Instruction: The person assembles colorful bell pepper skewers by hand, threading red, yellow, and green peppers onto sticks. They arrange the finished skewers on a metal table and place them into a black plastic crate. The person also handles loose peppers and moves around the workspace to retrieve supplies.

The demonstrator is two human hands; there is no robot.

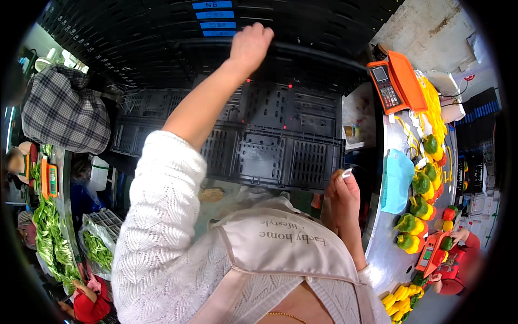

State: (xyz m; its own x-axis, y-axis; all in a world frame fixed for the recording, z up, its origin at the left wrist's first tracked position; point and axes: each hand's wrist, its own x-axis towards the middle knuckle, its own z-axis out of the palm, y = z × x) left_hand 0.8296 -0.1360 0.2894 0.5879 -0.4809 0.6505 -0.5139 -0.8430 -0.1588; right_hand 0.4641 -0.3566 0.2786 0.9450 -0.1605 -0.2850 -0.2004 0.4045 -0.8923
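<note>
My left hand [251,47] is stretched forward and up, its fingers curled against the stacked black crates [302,46]. Just beside it, a column of blue labels [217,15] runs down the crate side. Whether something is between those fingertips is hidden. Lower and to the right, my right hand [343,195] pinches a small white piece [347,173], perhaps folded paper or sticker. Below and between my hands lie black slotted plastic crates [261,154], with small red spots on them.
On the right, a metal table [384,254] carries an orange scale [391,86], a light-blue bag [397,181] and bundled peppers [421,186]. A person in red [458,264] works beyond it. At left are leafy greens [54,243] and a plaid-clothed person [65,110].
</note>
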